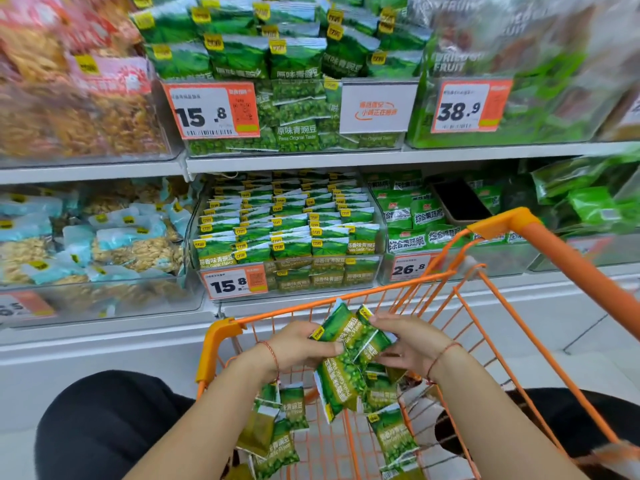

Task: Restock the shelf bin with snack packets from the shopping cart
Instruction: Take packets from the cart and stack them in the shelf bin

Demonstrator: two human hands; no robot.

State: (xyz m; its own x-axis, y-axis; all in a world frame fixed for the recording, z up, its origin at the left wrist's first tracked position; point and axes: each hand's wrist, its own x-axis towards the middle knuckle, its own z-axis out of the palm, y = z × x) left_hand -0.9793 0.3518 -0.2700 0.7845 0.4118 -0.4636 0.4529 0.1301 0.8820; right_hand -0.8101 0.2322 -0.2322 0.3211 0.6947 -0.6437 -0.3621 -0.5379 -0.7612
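i have a bunch of green garlic-pea snack packets (349, 344) gathered between my hands, above the front end of the shopping cart (221, 332), close behind its front rim. my left hand (298, 344) curls round the bunch from the left, thumb across the front, and my right hand (408, 344) grips it from the right, fingertips on the top packet; the two hands are brought together on the same bundle, which fans out unevenly and hangs down below them.

more loose packets (280, 424) lie on the cart floor, some toward its left side and some near the right wall, so there is plainly stock left to move.

the shelf bin (377, 271) for this flavour sits just beyond the cart's front rim, on the lower shelf, behind the 15.8 price tag (235, 284). its rows look tight and nearly level with the bin's top, so i judge the restocking well along; what remains is this handful and the rest in the cart, and room looks scarce.

to the bin's right edge stands a bin of mixed veg crisps (412, 216).
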